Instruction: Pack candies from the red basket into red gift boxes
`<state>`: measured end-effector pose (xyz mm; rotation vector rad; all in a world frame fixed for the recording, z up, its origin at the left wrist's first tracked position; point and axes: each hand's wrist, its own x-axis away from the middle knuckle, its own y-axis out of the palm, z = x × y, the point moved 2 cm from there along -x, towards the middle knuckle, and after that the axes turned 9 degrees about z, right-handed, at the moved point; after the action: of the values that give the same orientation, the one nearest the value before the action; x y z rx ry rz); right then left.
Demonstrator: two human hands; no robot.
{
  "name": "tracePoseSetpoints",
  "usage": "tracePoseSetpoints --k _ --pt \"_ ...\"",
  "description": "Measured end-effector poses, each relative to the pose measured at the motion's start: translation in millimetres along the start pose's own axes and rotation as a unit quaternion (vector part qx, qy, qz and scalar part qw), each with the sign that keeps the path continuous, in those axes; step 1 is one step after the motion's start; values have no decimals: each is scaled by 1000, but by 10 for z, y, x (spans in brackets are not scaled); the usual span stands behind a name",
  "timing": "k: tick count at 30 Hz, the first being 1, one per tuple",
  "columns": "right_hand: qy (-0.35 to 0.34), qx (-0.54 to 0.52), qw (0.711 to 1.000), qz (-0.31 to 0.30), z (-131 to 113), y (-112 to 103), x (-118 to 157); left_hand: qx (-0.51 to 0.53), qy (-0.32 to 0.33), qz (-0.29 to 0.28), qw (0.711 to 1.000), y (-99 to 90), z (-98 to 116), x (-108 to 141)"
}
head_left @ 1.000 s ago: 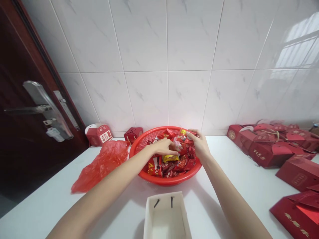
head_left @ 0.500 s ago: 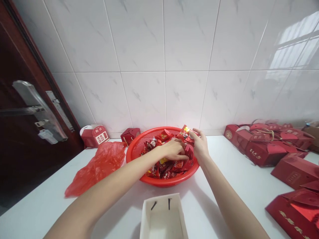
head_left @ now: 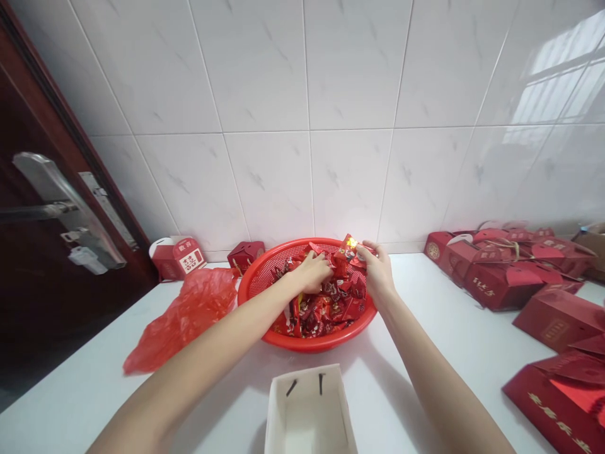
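Observation:
A red plastic colander basket [head_left: 314,344] holds a heap of red-wrapped candies [head_left: 326,312]. Into its far left part reaches my left hand [head_left: 312,272], fingers curled down among the wrappers; the fingertips are partly hidden, so what they grip cannot be made out. At the right rim my right hand [head_left: 379,268] is closed on red candy packets [head_left: 348,248] with gold print, held above the heap. Nearer to me stands an open box [head_left: 309,403] with a white inside and two dark slits in its far wall; no contents show in its visible part.
Left of the basket lies a crumpled red plastic bag [head_left: 189,318]. Against the tiled wall stand a red-and-white gift box [head_left: 177,258] and a small dark red box [head_left: 246,256]. Several red gift boxes [head_left: 501,284] crowd the right side. A door handle [head_left: 61,208] is at far left.
My left hand has shifted left and away from me within the basket, uncovering candies in the middle. My right hand stays near the right rim with its packets. The view has moved slightly.

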<state>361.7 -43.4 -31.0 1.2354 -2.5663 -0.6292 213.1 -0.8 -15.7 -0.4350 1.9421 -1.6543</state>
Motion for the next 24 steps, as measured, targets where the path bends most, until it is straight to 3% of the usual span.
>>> tracePoseSetpoints --k 2,5,8,12,18,24 --pt "-6 5 1000 -2 0 -1 -2 47 44 33 997 36 52 -22" --pt "-9 10 1000 -12 -5 2 0 108 64 -6 992 104 145 -55" --pt "-1 7 1000 -9 -13 5 12 79 -5 -75 994 134 160 -70" --pt "6 4 1000 -6 -23 10 33 28 -113 -121 986 97 34 -57" --pt "12 -3 1000 -3 -28 20 37 13 -159 -144 977 60 -76 -25" --pt "12 -6 1000 -6 -30 26 41 -5 -151 -159 976 45 -33 -13"
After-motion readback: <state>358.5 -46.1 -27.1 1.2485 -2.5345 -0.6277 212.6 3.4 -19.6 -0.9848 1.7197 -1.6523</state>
